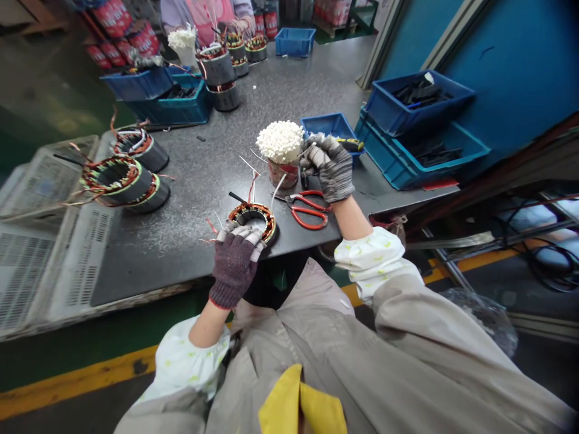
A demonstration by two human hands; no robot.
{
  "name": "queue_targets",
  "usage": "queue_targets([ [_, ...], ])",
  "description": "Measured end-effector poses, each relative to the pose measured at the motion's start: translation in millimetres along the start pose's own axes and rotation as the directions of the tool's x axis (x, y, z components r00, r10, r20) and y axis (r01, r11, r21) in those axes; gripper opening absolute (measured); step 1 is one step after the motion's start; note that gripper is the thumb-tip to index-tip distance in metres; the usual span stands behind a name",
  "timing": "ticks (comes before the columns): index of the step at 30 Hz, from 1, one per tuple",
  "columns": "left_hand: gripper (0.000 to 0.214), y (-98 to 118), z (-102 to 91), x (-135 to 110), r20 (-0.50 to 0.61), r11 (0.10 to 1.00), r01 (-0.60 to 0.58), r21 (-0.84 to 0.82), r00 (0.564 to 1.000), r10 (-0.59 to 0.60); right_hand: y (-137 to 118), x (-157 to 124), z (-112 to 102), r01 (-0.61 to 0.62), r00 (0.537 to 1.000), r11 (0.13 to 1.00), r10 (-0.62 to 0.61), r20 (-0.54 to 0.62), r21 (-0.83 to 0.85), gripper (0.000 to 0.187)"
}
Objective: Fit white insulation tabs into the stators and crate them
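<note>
My left hand (236,256), in a dark knit glove, grips the near rim of a small motor stator (254,214) with copper windings lying on the grey table (181,241). My right hand (330,166), in a grey glove, is closed at the edge of a cup packed with white tubes (281,144), pinching at them. Red-handled scissors (307,210) lie between the stator and my right wrist.
Three larger stators (131,175) sit at the left. Blue bins (418,129) stand at the right, a small blue tray (332,126) behind my right hand. Another person (203,15) works at the far end beside stacked stators (221,75). Grey crates (36,241) flank the left.
</note>
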State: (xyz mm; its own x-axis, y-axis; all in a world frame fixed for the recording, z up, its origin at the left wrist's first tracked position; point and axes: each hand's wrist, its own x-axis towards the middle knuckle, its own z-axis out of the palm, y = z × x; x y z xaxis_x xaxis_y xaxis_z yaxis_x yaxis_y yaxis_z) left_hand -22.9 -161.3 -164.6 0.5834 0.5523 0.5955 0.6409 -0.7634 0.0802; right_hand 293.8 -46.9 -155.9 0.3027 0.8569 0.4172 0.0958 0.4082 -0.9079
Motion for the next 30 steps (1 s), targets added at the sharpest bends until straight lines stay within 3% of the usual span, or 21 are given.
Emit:
queue_targets([
  [3, 0.025, 5, 0.2, 1, 0.0, 0.997, 0.071, 0.008, 0.997, -0.071, -42, -48, 2, 0.0, 0.999, 0.99, 0.008, -0.052, 0.144, 0.035],
  [5, 0.027, 10, -0.9, 1, 0.034, 0.994, 0.104, 0.009, 0.994, -0.105, -65, -87, 3, 0.035, 0.994, 0.988, -0.05, 0.097, 0.152, 0.034],
  [7, 0.029, 13, -2.5, 1, 0.08, 0.993, 0.117, -0.004, 0.99, -0.116, -77, -125, 0, 0.076, 0.929, 0.99, -0.113, 0.353, 0.117, 0.032],
  [9, 0.03, 14, -3.0, 0, 0.114, 0.992, 0.127, -0.017, 0.986, -0.124, -81, -157, -6, 0.102, 0.852, 0.991, -0.132, 0.507, 0.088, 0.028],
  [13, 0.027, 13, 1.9, -3, 0.095, 0.987, 0.158, 0.019, 0.983, -0.16, -76, -198, -16, 0.102, 0.84, 0.993, -0.115, 0.53, 0.054, 0.02],
  [16, 0.024, 13, 5.8, -4, 0.048, 0.986, 0.17, 0.001, 0.984, -0.169, -73, -210, -14, 0.095, 0.838, 0.994, -0.112, 0.533, 0.059, 0.021],
  [20, 0.02, 16, 5.0, -2, 0.0, 0.987, 0.162, -0.013, 0.987, -0.162, -63, -203, 3, 0.013, 0.838, 0.998, -0.048, 0.544, 0.068, 0.027],
  [23, 0.021, 22, 5.0, -1, 0.008, 0.978, 0.205, -0.041, 0.979, -0.205, -51, -188, 24, -0.103, 0.891, 0.988, 0.041, 0.453, 0.114, 0.036],
  [25, 0.027, 27, 7.7, -1, -0.006, 0.95, 0.3, -0.092, 0.953, -0.301, -44, -179, 37, -0.238, 0.917, 0.96, 0.172, 0.36, 0.147, 0.045],
  [28, 0.037, 34, 13.6, -1, -0.051, 0.885, 0.444, -0.139, 0.889, -0.454, -39, -169, 49, -0.404, 0.89, 0.893, 0.333, 0.312, 0.199, 0.054],
  [30, 0.031, 35, 16.1, 1, -0.055, 0.892, 0.432, -0.133, 0.896, -0.441, -41, -166, 52, -0.44, 0.873, 0.872, 0.36, 0.33, 0.213, 0.056],
])
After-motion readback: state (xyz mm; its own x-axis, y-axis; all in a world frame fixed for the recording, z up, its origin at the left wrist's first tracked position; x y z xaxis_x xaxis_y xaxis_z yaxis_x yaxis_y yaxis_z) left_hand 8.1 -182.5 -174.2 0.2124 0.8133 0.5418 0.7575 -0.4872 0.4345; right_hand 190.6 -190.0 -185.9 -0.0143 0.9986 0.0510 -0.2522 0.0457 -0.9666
